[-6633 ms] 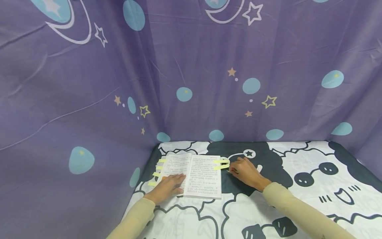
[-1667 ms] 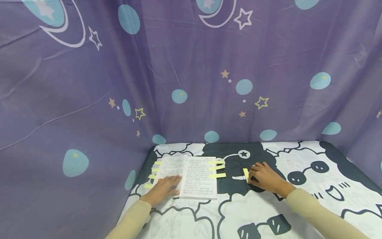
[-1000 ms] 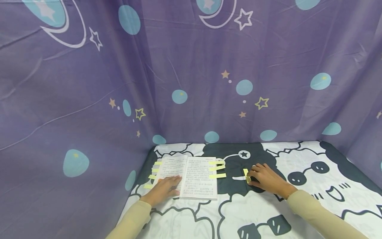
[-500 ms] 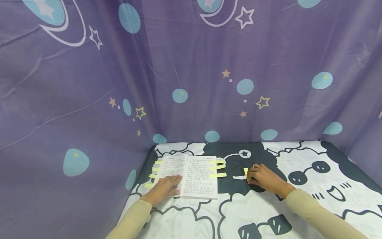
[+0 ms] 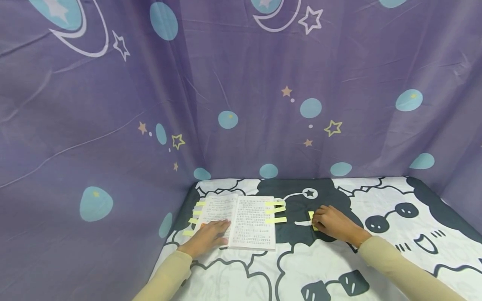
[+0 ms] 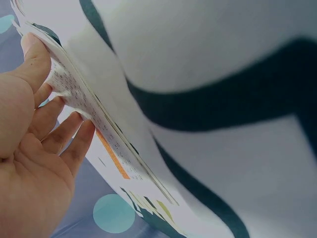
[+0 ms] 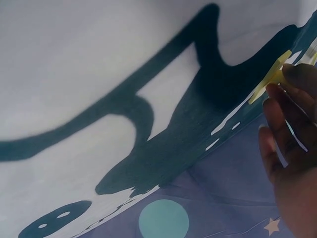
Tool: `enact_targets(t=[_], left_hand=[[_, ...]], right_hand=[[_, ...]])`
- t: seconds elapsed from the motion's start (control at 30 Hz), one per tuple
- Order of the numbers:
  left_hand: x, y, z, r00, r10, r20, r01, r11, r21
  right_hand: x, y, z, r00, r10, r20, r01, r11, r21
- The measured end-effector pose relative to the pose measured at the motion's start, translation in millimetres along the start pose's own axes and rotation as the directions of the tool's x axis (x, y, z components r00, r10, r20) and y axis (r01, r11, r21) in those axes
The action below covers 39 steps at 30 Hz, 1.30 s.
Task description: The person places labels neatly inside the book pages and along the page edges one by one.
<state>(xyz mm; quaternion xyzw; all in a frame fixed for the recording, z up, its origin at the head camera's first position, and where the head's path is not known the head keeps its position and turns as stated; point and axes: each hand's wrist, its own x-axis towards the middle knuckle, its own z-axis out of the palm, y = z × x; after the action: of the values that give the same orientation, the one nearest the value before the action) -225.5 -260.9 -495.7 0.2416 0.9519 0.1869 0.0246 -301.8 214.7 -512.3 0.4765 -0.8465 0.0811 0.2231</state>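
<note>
An open book [image 5: 253, 225] lies on the patterned cloth, with yellow sticky tabs [image 5: 276, 220] jutting from its left and right edges. My left hand [image 5: 208, 239] rests on the left page, fingers fairly straight; in the left wrist view the fingertips touch the page near an orange mark [image 6: 113, 154]. To the right of the book is a small pad of yellow sticky notes [image 5: 311, 215]. My right hand [image 5: 334, 223] is at that pad. In the right wrist view, the thumb and index finger pinch a yellow strip just above the pad [image 7: 262, 89]. The fingers partly cover the pad.
The black-and-white cartoon cloth [image 5: 320, 259] covers the surface under the book. A purple curtain [image 5: 248, 83] with moons, stars and blue ovals hangs behind it and on the left.
Since the oldest frame, a third tab has appeared on the book's right edge, and my right hand has moved right to the pad. Lately its fingers shift slightly there. My left hand stays put.
</note>
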Motion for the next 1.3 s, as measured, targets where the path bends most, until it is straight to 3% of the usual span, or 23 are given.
enact_targets(t=[0.33,0.83,1.03,1.3], left_hand=[[-0.1,-0.1,-0.4,1.0,0.008,0.0,-0.008,1.0,0.015],[0.4,0.3,-1.1,1.0,0.016,-0.004,-0.016,1.0,0.025],[0.5,-2.2,0.5,1.0,0.014,-0.005,-0.014,0.999,0.029],[-0.1,-0.8,0.5,1.0,0.022,-0.015,-0.021,0.999,0.024]], right_hand=[[12,-1,7.6,0.999,0.045,-0.027,-0.048,0.992,-0.115],[29,-6,10.1,0.981,0.192,0.001,-0.189,0.968,-0.167],[36,-9,11.9,0.977,0.215,-0.015,-0.213,0.952,-0.221],[39,-14,18.0,0.972,0.233,0.031,-0.211,0.923,-0.322]])
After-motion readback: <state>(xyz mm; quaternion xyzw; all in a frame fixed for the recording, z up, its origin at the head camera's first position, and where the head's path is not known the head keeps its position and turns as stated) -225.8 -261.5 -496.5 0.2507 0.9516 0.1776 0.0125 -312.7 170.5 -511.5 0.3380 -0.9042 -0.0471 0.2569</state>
